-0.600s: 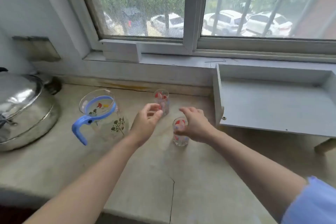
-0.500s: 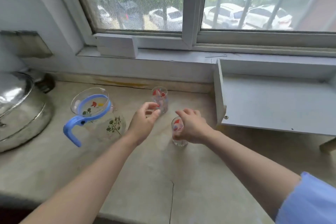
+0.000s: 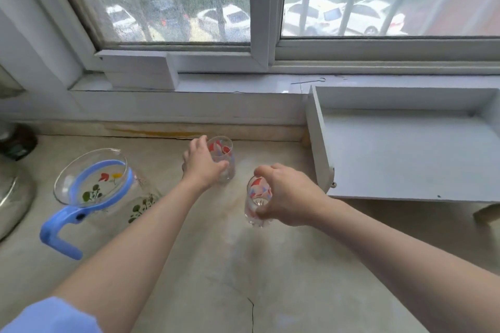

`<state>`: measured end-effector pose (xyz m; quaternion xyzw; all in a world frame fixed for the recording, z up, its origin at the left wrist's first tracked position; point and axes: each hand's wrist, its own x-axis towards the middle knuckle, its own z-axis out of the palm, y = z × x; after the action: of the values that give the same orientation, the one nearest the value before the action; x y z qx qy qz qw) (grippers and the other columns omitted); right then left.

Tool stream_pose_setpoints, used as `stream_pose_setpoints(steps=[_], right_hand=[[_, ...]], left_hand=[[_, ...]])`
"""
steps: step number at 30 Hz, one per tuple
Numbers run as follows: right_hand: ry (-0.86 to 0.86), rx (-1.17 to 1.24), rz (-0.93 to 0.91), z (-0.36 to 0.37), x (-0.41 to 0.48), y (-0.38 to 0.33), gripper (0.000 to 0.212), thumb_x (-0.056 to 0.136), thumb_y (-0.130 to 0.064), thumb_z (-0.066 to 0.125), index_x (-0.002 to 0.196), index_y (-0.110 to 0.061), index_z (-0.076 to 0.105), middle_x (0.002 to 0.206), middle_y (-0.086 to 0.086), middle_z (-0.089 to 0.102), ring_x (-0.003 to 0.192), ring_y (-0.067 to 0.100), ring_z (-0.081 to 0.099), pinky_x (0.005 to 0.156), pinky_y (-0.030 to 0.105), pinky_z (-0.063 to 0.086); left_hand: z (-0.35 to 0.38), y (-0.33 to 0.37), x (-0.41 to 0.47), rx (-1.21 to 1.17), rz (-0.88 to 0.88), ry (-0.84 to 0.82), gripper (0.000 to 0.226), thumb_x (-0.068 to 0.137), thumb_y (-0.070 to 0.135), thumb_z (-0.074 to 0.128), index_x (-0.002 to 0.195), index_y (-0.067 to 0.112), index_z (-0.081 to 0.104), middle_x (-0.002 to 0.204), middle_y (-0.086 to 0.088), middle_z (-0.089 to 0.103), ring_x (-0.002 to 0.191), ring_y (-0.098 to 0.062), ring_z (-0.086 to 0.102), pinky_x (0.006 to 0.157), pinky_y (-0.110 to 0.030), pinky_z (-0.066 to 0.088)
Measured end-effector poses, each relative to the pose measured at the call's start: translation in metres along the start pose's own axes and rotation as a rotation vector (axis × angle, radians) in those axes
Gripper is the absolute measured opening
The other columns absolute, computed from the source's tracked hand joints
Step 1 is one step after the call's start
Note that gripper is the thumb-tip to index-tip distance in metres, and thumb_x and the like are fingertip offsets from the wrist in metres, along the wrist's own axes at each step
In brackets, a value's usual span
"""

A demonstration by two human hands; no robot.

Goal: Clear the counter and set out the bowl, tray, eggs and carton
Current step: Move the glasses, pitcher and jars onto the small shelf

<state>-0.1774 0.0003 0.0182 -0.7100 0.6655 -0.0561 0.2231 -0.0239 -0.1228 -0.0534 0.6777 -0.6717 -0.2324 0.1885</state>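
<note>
My left hand was wrapped around the far glass, fingers curled over its left side and thumb across its front, so it was clamped on that glass near the back edge of the surface. My right hand was closed on the near glass, gripping it from the right with the thumb low on its front; I could not tell whether that glass was touching the surface or just above it. Both glasses were clear with red and blue printing, stood upright, and were apart from each other. To the left of my left forearm stood a glass pitcher with a blue rim band and blue handle, floral prints on its wall, the handle pointing toward me. At the far left edge I saw part of a shiny metal pot. To the right of my right hand a white tray-like shelf stood on short legs against the wall below the window sill. A crack ran through the surface near my forearms. Bowl, eggs and carton were not in my view.
</note>
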Motion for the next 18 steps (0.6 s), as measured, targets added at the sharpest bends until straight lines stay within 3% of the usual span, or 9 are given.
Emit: stream_pose_setpoints(steps=[4, 11, 18], right_hand=[[0.05, 0.067, -0.004, -0.016, -0.012, -0.001, 0.058, 0.073, -0.04, 0.068, 0.124, -0.022, 0.046, 0.115, 0.002, 0.054, 0.104, 0.025, 0.055, 0.086, 0.032, 0.049], [0.144, 0.132, 0.013, -0.029, -0.018, -0.002, 0.058, 0.072, -0.038, 0.069, 0.124, -0.026, 0.046, 0.113, -0.002, 0.053, 0.101, 0.021, 0.054, 0.081, 0.029, 0.047], [0.268, 0.22, -0.043, -0.069, -0.03, -0.022, 0.058, 0.068, -0.037, 0.073, 0.12, -0.027, 0.051, 0.111, -0.002, 0.055, 0.103, 0.019, 0.054, 0.088, 0.031, 0.048]], left_hand=[[0.012, 0.004, 0.019, -0.007, -0.026, -0.049, 0.086, 0.078, 0.027, 0.071, 0.147, 0.012, 0.023, 0.149, -0.01, 0.032, 0.133, -0.035, 0.032, 0.108, -0.041, 0.031], [0.009, 0.005, 0.015, -0.129, 0.023, -0.003, 0.066, 0.071, 0.02, 0.076, 0.128, 0.011, 0.045, 0.128, -0.011, 0.049, 0.113, -0.029, 0.053, 0.094, -0.039, 0.048], [-0.075, 0.045, -0.013, -0.209, 0.215, 0.114, 0.064, 0.066, 0.016, 0.081, 0.12, 0.007, 0.05, 0.114, -0.01, 0.052, 0.1, -0.024, 0.054, 0.089, -0.032, 0.044]])
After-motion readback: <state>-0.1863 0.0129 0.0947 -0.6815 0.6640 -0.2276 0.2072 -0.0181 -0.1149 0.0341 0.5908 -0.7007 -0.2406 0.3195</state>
